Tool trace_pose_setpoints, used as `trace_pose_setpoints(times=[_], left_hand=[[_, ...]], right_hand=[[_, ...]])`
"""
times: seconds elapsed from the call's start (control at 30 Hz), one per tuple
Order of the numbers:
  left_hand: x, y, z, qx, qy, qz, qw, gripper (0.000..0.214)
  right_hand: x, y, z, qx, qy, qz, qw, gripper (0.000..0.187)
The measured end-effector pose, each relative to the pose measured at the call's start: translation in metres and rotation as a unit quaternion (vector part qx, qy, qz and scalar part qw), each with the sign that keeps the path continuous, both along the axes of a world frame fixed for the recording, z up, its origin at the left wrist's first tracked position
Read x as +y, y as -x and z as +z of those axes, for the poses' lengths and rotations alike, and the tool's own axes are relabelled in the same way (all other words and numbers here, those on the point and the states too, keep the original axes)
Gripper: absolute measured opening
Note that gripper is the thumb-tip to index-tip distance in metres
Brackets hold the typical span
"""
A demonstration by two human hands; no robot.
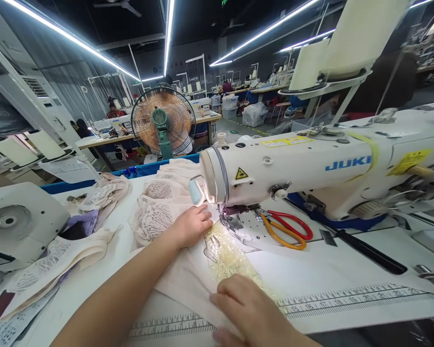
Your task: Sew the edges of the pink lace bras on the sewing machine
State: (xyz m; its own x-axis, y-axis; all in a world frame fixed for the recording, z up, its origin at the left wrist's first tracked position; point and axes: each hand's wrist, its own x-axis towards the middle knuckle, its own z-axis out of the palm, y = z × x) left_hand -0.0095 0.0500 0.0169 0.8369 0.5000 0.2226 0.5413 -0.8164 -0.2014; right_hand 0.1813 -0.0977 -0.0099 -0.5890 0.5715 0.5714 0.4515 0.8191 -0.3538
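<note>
A pale beige bra (154, 212) with lace cups and sheer mesh lies on the sewing table, reaching to the needle area of a white sewing machine (246, 168). My left hand (191, 226) is closed on the mesh just left of the machine's presser foot, fingertips bent together. Nearer to me, my right hand (249, 308) pinches the near edge of the mesh; its lower fingers are slightly blurred. Between the hands lies a shiny yellowish patch (231, 255) on the machine bed, lit by the lamp. The needle tip is hard to make out.
Scissors (285, 229) with red and orange handles lie right of the needle, near a black-handled tool (372, 253). A printed ruler (347, 301) runs along the front edge. More beige garments (68, 255) lie left by another machine head (18, 221). A fan (162, 120) stands behind.
</note>
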Motion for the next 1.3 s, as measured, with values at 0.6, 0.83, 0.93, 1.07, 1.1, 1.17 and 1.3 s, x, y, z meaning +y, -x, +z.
trace_pose_setpoints(times=[0.6, 0.83, 0.93, 1.07, 1.1, 1.17, 1.3], left_hand=[[-0.130, 0.107, 0.051, 0.035, 0.068, 0.428, 0.901, 0.048], [-0.110, 0.101, 0.114, -0.269, 0.453, 0.378, 0.761, 0.041], [-0.088, 0.107, 0.115, -0.101, 0.359, 0.455, 0.809, 0.021], [-0.062, 0.083, 0.105, -0.002, 0.213, 0.476, 0.853, 0.008], [-0.057, 0.069, 0.100, -0.002, 0.199, 0.458, 0.866, 0.010], [-0.049, 0.035, 0.087, -0.004, 0.193, 0.403, 0.895, 0.016], [-0.032, -0.025, 0.048, -0.011, 0.210, 0.319, 0.924, 0.018]], right_hand=[[-0.011, -0.008, 0.025, -0.155, 0.070, -0.011, 0.985, 0.020], [0.012, -0.052, 0.064, -0.025, 0.240, -0.021, 0.970, 0.020], [0.031, -0.050, 0.059, -0.129, 0.230, -0.072, 0.962, 0.017], [0.054, -0.022, 0.041, -0.187, 0.167, -0.160, 0.955, 0.019], [0.058, -0.014, 0.037, -0.198, 0.144, -0.190, 0.951, 0.018], [0.062, -0.002, 0.032, -0.213, 0.094, -0.248, 0.940, 0.017], [0.057, 0.014, 0.019, -0.233, 0.017, -0.295, 0.926, 0.015]])
